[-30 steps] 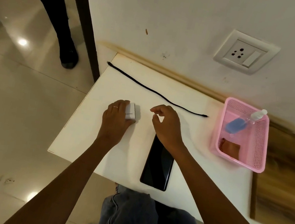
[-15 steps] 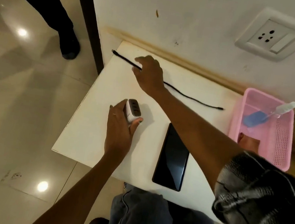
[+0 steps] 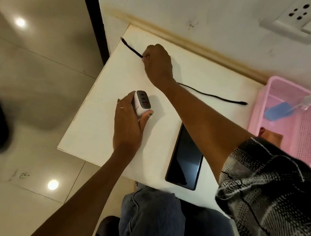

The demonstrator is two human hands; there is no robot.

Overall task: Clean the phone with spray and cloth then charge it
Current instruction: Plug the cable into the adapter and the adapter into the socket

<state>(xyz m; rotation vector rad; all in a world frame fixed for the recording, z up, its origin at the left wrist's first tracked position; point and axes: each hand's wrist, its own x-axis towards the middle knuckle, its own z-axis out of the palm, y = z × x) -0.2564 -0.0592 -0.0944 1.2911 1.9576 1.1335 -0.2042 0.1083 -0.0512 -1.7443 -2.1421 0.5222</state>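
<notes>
A black phone (image 3: 186, 157) lies screen-up near the front edge of the white table (image 3: 100, 121). My left hand (image 3: 128, 122) grips a white charger block (image 3: 141, 103) tilted up, its dark port face toward me. Across the table, my right hand (image 3: 158, 62) pinches the black cable (image 3: 212, 95) near its left end. The cable's other plug lies free by the pink basket (image 3: 309, 139). Inside the basket are a spray bottle (image 3: 296, 107) with blue liquid and a brown cloth (image 3: 273, 136).
A white wall socket (image 3: 299, 16) with a switch sits on the wall above the table's right side. A dark door frame (image 3: 90, 8) and glossy floor lie to the left. My knees are under the table's front edge.
My right hand reached from beside the charger to the cable's left part and closed on it. My left hand tilted the charger block up. The head camera moved closer.
</notes>
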